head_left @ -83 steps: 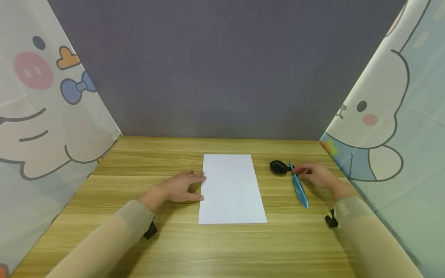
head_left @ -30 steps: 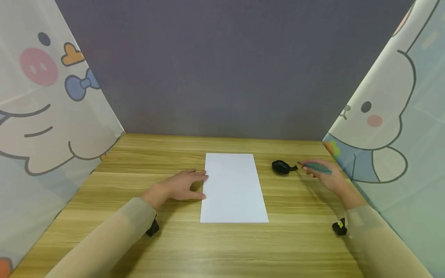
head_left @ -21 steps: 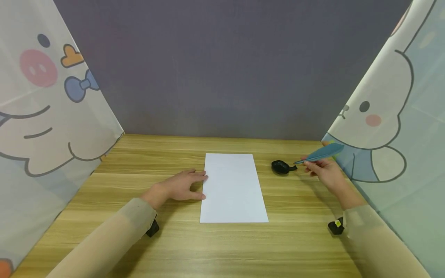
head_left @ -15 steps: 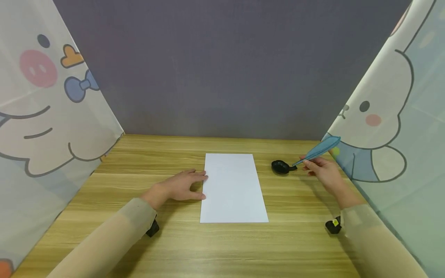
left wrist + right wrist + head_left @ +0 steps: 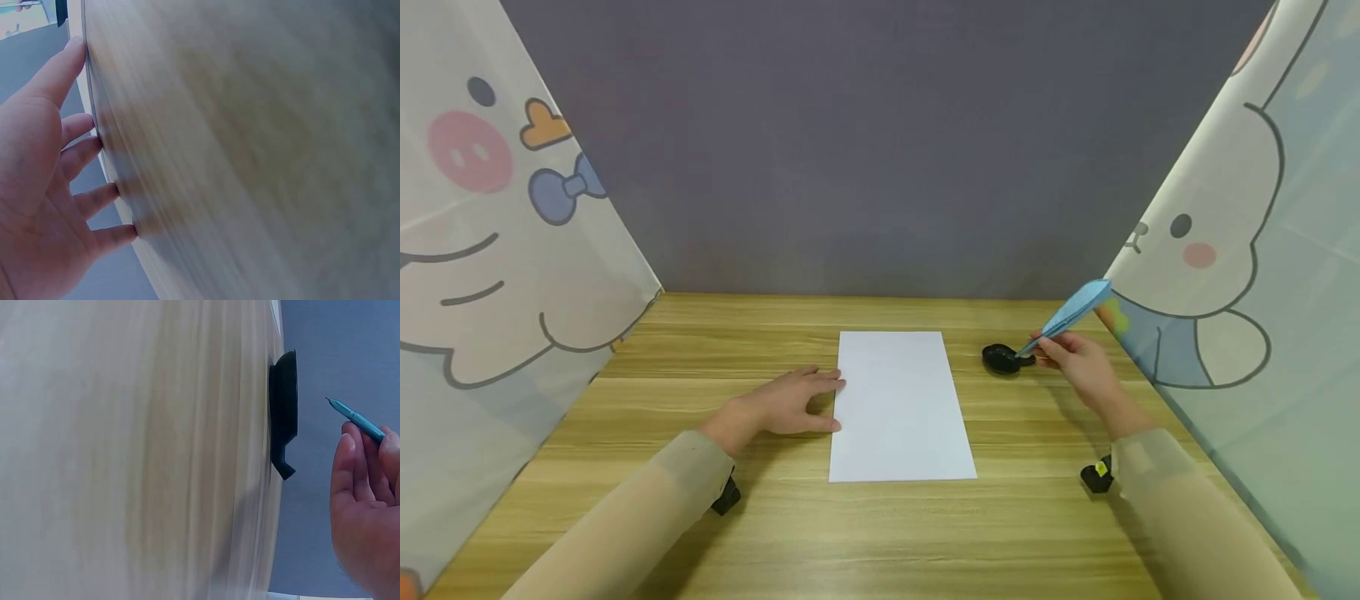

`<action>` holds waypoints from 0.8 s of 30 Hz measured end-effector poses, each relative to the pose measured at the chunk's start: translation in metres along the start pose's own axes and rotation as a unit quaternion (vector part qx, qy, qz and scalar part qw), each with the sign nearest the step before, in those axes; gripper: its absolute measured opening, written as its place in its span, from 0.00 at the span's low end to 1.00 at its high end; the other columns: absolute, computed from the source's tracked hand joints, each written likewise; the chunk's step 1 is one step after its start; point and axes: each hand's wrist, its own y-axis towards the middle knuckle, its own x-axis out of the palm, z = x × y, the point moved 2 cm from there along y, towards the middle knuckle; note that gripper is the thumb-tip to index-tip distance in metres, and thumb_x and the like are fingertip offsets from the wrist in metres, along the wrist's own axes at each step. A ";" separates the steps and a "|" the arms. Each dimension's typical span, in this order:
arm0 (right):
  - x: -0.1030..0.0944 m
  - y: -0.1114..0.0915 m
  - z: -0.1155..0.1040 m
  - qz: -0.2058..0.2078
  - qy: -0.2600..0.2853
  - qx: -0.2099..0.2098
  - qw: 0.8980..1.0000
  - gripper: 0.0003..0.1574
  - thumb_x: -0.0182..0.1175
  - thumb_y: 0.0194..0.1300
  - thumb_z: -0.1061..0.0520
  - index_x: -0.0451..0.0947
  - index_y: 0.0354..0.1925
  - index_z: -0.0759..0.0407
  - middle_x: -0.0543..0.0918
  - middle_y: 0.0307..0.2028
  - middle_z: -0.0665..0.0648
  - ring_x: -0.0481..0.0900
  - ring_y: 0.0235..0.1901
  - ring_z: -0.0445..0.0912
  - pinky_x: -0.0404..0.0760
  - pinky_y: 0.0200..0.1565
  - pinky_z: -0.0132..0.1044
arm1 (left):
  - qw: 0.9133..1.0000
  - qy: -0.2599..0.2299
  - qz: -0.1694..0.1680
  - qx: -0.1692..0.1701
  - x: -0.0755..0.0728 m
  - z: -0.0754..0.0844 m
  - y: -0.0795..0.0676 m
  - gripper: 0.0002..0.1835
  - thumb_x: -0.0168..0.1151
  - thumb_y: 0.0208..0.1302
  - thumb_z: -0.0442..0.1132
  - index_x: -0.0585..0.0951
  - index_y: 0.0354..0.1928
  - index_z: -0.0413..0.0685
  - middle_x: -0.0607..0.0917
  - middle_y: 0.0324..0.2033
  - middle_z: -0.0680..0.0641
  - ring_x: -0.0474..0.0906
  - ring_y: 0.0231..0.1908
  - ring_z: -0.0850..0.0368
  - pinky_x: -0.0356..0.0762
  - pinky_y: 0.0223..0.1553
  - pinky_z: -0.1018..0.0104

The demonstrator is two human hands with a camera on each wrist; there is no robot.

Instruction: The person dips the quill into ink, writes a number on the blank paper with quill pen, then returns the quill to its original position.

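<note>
My right hand pinches a blue feather-shaped pen near its writing end, its plume slanting up to the back right. The pen's tip overlaps a small black dish with a short handle in the head view. From the right wrist, the bare tip of the pen shows above and apart from the black dish. My left hand lies with fingers spread, fingertips and thumb resting at the left edge of a blank white sheet of paper.
All of this is on a wood-grain table. A dark grey panel rises at the back. Printed cartoon cloths hang at the left and the right.
The feather pen, lying on the table at first, is now lifted and turned plume-up in my right hand. That hand has since moved left, toward the dish. My left hand has stayed put.
</note>
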 end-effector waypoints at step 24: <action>0.028 0.021 0.003 0.017 0.035 0.019 0.999 0.26 0.53 0.87 0.62 0.70 0.68 0.84 0.89 0.39 0.36 0.86 0.43 0.30 0.87 0.48 0.24 | 1.000 -0.003 0.004 0.005 0.000 -0.002 0.001 0.45 0.66 0.76 0.65 0.68 0.84 0.50 0.63 0.86 0.43 0.53 0.85 0.25 0.55 0.82 0.25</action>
